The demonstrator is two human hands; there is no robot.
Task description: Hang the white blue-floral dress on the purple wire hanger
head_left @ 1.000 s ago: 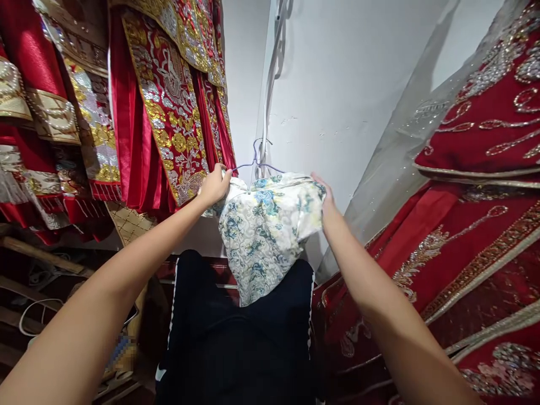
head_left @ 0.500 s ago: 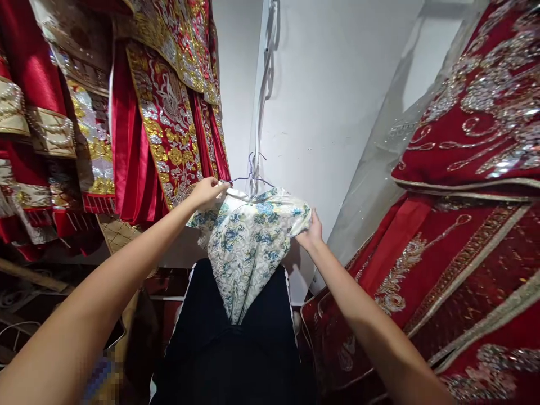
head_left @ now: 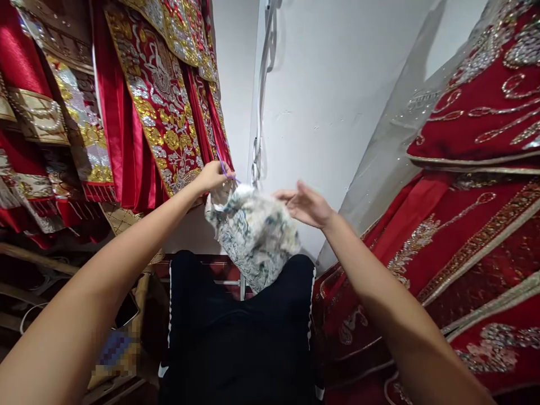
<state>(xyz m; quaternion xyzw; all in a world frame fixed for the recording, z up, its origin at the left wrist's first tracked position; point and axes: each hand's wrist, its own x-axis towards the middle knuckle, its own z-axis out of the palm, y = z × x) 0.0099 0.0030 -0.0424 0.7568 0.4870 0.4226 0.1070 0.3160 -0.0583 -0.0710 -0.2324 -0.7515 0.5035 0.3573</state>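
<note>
A short-sleeved top [head_left: 257, 230], white with a blue and green floral print, hangs in front of me, blurred by motion and bunched to one side. My left hand [head_left: 213, 177] is closed at its upper left, around a thin purple clothes hanger [head_left: 223, 167] that shows beside the fingers. The rest of the hanger is hidden by cloth and hand. To the right of the top, my right hand [head_left: 306, 205] is open, fingers apart. Its fingertips are close to the cloth; whether they touch it I cannot tell.
Red embroidered garments [head_left: 164, 112] with gold and silver hang at the left. Beaded dark red garments [head_left: 472, 225] stand close on the right, partly under clear plastic [head_left: 392, 124]. White wall [head_left: 320, 84] and cables [head_left: 264, 84] are ahead. A bamboo frame [head_left: 141, 295] is at lower left.
My right hand has let go of the top's right sleeve and opened. My left hand has gone from the left shoulder to the hanger, which has tilted. The top has swung and crumpled.
</note>
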